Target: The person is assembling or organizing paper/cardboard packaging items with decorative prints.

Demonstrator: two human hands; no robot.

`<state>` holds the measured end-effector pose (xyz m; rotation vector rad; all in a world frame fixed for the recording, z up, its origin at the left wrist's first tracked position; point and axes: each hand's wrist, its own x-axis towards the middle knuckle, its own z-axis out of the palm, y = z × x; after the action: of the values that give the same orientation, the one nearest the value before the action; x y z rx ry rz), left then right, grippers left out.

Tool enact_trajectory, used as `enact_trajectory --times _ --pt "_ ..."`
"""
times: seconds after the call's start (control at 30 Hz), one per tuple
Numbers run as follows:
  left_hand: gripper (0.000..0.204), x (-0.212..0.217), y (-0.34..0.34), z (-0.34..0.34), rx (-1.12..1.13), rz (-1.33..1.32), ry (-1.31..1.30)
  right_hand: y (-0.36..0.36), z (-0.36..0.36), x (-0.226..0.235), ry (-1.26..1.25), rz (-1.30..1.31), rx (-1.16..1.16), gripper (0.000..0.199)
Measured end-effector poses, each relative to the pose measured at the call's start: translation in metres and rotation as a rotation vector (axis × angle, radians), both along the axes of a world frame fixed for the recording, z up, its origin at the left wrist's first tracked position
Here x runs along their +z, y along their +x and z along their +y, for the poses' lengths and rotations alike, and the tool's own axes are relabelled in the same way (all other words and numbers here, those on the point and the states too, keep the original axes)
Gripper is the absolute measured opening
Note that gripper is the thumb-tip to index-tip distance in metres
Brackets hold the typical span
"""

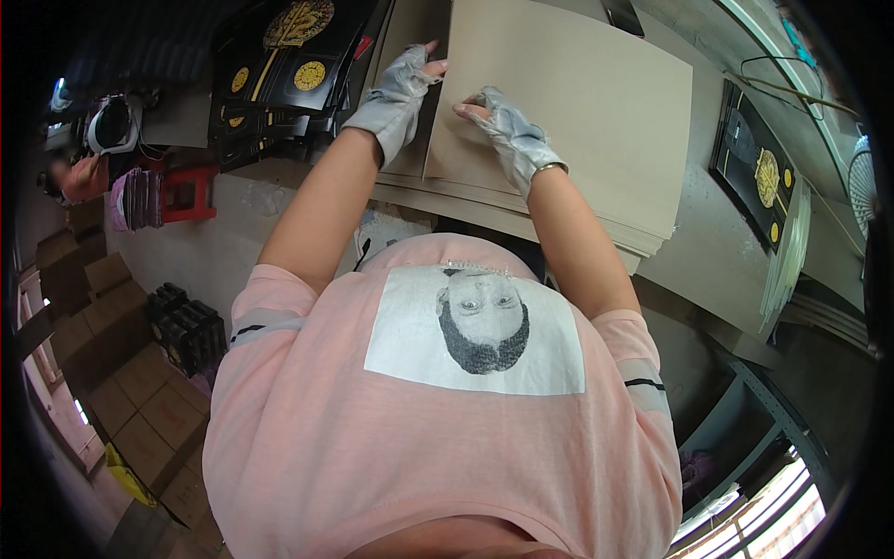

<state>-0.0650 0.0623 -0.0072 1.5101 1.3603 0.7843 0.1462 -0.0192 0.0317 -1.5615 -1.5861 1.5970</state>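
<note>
Both forearms reach up and forward from the lower part of the view, over a pink T-shirt (438,419) with a printed panel on the chest. The left hand (396,93), in a grey fingerless glove, lies palm down with its bare fingertips (434,65) spread a little and pressed against the left edge of the top cardboard sheet (577,102). The right hand (507,130), gloved the same way and with a thin bracelet at the wrist, is curled so that its fingers hook over the sheet's near left corner, the thumb beneath; it grips that corner. The top sheet sits slightly skewed on a stack of brown cardboard sheets (521,210), just in front of the person's chest.

The stack rests on a grey worktable (708,252). At its far left lie black printed sheets with gold round emblems (289,47), and 1 more black panel with gold emblems (759,177) lies at the right, beside a sheaf of pale sheets. A red plastic stool (186,191) stands at the left on the concrete floor, near another person's arm (84,177). Brown cartons (140,382) are stacked at the lower left, next to a black crate (191,331).
</note>
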Motion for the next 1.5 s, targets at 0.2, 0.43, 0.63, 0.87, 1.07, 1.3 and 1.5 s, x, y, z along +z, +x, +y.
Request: enact_trajectory --times 0.2,0.43,0.63,0.87,1.07,1.3,1.5 --pt "0.091 0.024 0.011 -0.013 -0.108 0.052 -0.033 0.003 -0.005 0.017 -0.179 0.471 -0.433 0.064" --pt "0.089 0.028 0.018 -0.024 -0.169 0.071 0.04 0.014 0.036 0.012 -0.028 0.256 -0.265 0.071" --pt "0.089 0.041 0.025 -0.024 -0.153 0.022 -0.023 0.027 0.048 -0.003 0.051 0.076 -0.288 0.062" --pt "0.092 0.03 0.019 -0.022 -0.183 -0.071 -0.067 0.024 0.047 0.024 0.21 0.186 -0.191 0.038" --pt "0.099 0.021 0.018 -0.018 -0.214 -0.041 0.004 0.024 0.049 0.022 0.251 0.325 -0.206 0.032" --pt "0.099 0.027 0.017 -0.02 -0.197 -0.054 -0.027 0.023 0.048 0.034 0.177 0.35 -0.21 0.033" --pt "0.095 0.037 0.019 -0.025 -0.159 -0.162 -0.145 0.024 0.053 0.028 0.125 0.375 -0.137 0.031"
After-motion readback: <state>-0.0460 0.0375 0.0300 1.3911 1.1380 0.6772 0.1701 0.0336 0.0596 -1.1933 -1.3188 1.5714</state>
